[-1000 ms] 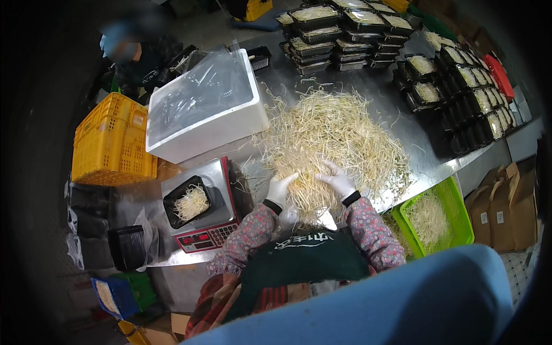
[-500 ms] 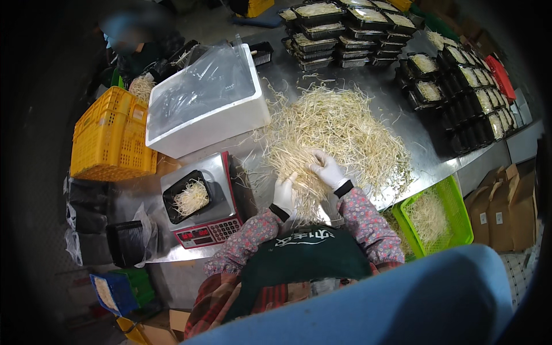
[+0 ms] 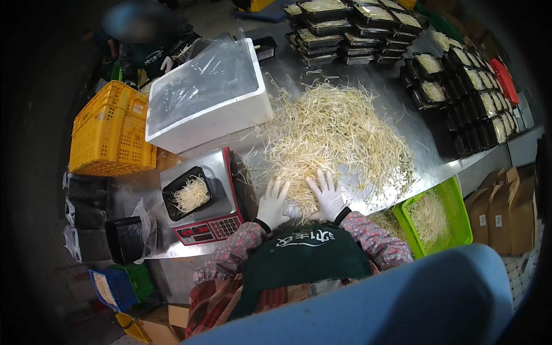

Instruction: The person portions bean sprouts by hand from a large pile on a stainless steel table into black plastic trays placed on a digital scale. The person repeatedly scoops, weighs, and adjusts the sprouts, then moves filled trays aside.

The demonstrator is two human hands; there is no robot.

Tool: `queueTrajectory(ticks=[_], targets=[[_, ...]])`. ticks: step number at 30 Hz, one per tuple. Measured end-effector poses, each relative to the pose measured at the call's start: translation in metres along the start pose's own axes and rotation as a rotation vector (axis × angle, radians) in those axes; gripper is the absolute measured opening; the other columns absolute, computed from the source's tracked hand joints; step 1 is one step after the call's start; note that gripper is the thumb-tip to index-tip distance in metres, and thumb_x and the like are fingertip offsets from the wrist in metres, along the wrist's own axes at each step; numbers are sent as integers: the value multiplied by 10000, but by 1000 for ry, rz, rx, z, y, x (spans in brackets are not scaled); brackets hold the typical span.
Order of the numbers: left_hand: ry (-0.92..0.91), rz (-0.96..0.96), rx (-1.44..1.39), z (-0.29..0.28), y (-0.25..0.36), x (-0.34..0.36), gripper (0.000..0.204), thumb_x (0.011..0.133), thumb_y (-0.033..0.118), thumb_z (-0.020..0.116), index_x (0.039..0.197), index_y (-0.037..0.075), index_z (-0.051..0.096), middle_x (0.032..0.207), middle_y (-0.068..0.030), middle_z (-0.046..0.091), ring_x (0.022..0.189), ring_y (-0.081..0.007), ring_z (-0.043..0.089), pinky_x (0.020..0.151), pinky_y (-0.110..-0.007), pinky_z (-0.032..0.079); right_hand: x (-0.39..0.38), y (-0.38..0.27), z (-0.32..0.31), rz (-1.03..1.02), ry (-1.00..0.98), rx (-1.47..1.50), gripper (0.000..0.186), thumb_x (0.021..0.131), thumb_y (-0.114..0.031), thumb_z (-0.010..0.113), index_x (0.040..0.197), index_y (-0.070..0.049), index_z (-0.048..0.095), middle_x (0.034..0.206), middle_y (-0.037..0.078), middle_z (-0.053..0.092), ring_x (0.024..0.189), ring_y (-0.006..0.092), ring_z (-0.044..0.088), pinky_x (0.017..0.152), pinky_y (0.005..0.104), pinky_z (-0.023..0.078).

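Observation:
A broad heap of pale bean sprouts (image 3: 345,129) covers the middle of the metal table (image 3: 397,103). At its near edge, my left hand (image 3: 273,206) in a white glove has its fingers spread, touching or just beside the sprouts. My right hand (image 3: 329,198), gloved alike, lies with fingers apart against the right side of the same loose bunch. Neither hand grips anything. Left of my hands stands a red and silver scale (image 3: 221,184), and on its plate a black tray (image 3: 170,208) holds a small portion of sprouts.
A white foam box (image 3: 213,123) with clear plastic film stands beyond the scale, beside a yellow crate (image 3: 112,135). Filled black trays are stacked at the back (image 3: 322,43) and right (image 3: 477,109). A green basket (image 3: 463,221) sits below the table's right edge. Another person works at the far left.
Both hands have let go of the raised bunch of sprouts and come down nearer to me, fingers now spread. The sprouts lie back on the table. The other person at far left has shifted.

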State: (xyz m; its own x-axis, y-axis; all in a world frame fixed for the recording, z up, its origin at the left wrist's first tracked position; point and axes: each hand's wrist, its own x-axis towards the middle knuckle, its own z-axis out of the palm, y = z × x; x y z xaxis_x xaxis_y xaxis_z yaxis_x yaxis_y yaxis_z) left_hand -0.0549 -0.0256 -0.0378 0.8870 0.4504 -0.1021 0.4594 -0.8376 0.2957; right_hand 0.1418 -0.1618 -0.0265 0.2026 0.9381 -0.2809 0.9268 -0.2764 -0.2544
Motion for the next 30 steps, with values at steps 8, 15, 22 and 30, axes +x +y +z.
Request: queueTrajectory(ticks=[8,15,22,30], targets=[[75,88,-277,0,-33,87,706,676,236,806,1327,101,567,1162,-156,616,1062,-331,589,882,-421,497,61,52,-29,61,85,153,644,748,-274,750,1343,-151,537,1152,150,651,1087,315,615,899,454,510],[208,-31,-113,-35,-45,112,845,619,207,826,1389,95,499,1194,-153,597,1078,-347,573,917,-414,502,112,49,-63,-126,138,-60,1054,643,-267,856,1526,-230,283,1557,155,317,1374,390,395,1017,486,461],[178,46,-159,-12,-57,110,645,677,191,748,1295,113,579,1012,-93,627,985,-313,574,815,-425,500,130,51,-36,-294,36,-6,842,660,-254,837,1408,-108,480,1348,110,531,1188,327,528,948,426,496],[124,-33,-38,9,-8,40,946,650,310,813,1466,95,385,1404,-145,467,1283,-336,464,977,-425,452,37,42,-17,-282,85,-97,1093,650,-500,815,1551,-252,250,1538,159,341,1289,359,453,1001,485,408]])
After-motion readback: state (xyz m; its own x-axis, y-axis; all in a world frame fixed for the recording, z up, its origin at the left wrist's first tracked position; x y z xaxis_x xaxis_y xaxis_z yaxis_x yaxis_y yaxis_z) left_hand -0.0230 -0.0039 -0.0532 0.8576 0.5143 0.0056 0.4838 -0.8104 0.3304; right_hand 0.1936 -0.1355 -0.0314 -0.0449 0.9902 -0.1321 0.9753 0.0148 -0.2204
